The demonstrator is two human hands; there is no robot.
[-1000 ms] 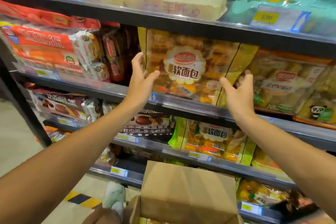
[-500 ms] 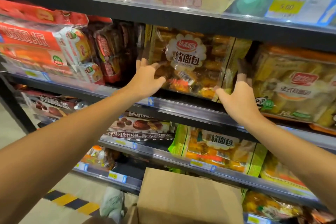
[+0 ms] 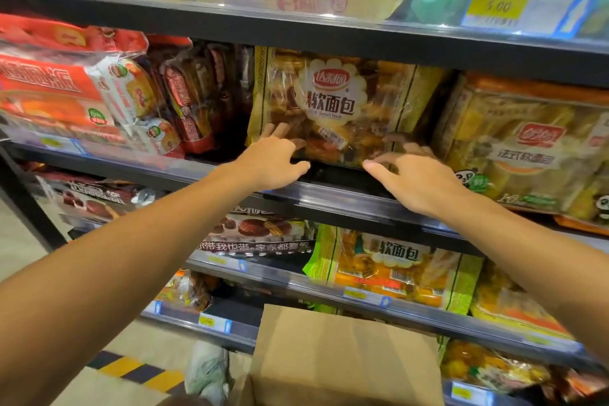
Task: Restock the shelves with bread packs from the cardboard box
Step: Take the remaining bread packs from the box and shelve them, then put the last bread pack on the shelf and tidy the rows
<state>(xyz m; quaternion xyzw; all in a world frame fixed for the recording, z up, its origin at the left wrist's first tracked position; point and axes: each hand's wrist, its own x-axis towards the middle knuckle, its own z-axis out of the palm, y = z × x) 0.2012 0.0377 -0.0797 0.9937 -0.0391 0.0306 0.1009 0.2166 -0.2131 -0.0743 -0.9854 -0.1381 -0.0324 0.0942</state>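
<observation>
Yellow clear-plastic bread pack [image 3: 333,109] upright on dark metal shelf [image 3: 329,199], 12 o'clock of brown cardboard box [image 3: 342,356]. Left hand [image 3: 273,163], right hand [image 3: 418,175]: both grips released, straight fingers touching pack's bottom edge.

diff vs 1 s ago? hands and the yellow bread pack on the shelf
The yellow bread pack has gone deeper onto the shelf, still upright. Both hands slid from its side edges down to its lower front: the left hand and the right hand now press there with spread fingers, no longer holding the sides. The neighbouring packs and the cardboard box stayed put.
</observation>
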